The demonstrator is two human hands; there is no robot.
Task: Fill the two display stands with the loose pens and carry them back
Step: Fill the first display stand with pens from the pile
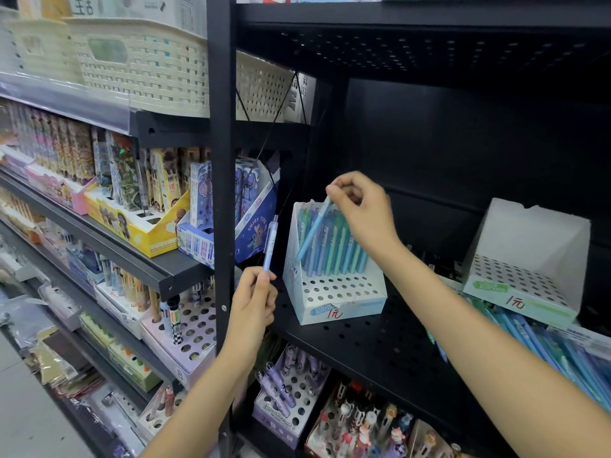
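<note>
A white display stand (347, 302) sits on the black perforated shelf (373, 345), its back rows filled with blue and green pens. My right hand (360, 206) pinches the top of a light blue pen (314, 229), tilted with its tip down among the standing pens. My left hand (254, 295) grips a pale blue pen (270, 246) upright, just left of the stand by the black post. A second white stand (529, 256) with no pens in its holes sits at the right. Loose blue pens (542, 345) lie piled on the shelf below it.
A black upright post (222, 193) divides the shelving. Left shelves hold boxed stationery, a yellow box (139, 226) and cream baskets (145, 67) above. Lower shelves carry more pen stands with character pens (284, 391).
</note>
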